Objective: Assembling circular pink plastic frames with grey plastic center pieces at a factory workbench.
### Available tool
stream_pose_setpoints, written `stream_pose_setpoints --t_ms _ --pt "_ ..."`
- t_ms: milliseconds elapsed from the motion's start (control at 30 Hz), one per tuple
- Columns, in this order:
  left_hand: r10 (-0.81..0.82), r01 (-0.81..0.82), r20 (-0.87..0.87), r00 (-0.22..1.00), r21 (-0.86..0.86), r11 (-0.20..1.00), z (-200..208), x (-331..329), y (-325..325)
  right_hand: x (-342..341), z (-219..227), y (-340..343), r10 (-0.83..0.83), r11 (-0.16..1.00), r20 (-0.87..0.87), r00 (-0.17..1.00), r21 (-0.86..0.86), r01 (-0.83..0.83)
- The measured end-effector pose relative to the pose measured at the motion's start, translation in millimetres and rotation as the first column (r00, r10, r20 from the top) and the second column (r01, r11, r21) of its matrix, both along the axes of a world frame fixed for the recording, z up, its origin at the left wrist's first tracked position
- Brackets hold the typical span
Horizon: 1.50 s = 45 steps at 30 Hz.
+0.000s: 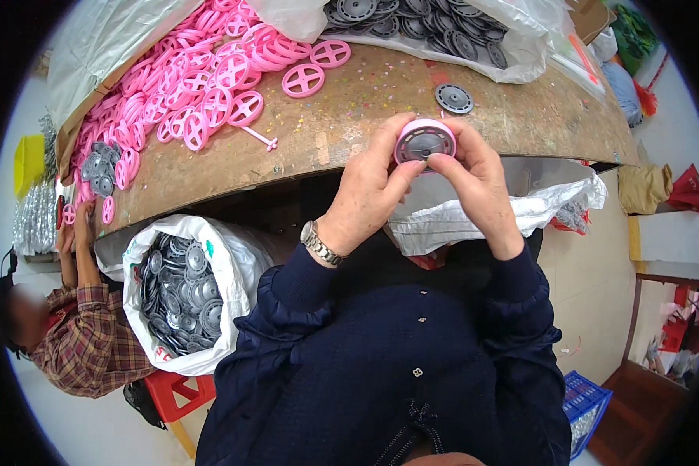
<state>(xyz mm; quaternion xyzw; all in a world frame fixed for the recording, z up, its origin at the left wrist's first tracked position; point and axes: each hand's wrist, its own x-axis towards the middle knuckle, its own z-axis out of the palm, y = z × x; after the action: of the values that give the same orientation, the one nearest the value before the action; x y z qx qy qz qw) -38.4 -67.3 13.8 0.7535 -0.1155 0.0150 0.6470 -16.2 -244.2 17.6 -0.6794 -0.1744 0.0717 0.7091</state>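
Both hands hold a toy wheel just off the table's front edge: a pink rim with a grey slotted disc set in it. My left hand is closed on the rim's left side, and its thumb lies on the lower edge. From the other side my right hand grips it, with the thumb pressed against the disc's lower part. The fingers behind the wheel are partly hidden. Just beyond my hands, a loose grey disc lies flat on the wooden table.
Pink spoked wheels are heaped at the table's left, grey discs on plastic at the back. Left of me stands a white sack full of grey discs. A co-worker sits far left. A white bag hangs below the table edge.
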Motion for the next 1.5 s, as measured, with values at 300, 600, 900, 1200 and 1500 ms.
stream_pose_setpoints --t_ms 300,600,900,1200,1500 --pt "0.077 -0.677 0.752 0.654 0.537 0.503 -2 65 66 -3 4 -86 -0.031 0.785 0.262 0.964 -0.591 0.186" --pt "0.093 -0.695 0.689 0.719 0.714 0.085 -26 113 103 -2 4 -108 0.066 0.527 0.474 0.878 -0.764 0.373" --pt "0.137 -0.663 0.695 0.705 0.579 0.474 -17 105 98 47 14 -49 0.088 0.599 0.735 0.672 -0.578 0.554" --pt "-0.374 0.07 -0.246 0.894 -0.749 0.658 -7 51 71 87 -9 -48 0.226 0.482 0.705 0.672 -0.681 0.552" --pt "-0.356 0.022 -0.277 0.892 -0.762 0.647 -18 43 56 93 -6 -37 -0.143 0.551 0.801 0.582 -0.424 0.719"
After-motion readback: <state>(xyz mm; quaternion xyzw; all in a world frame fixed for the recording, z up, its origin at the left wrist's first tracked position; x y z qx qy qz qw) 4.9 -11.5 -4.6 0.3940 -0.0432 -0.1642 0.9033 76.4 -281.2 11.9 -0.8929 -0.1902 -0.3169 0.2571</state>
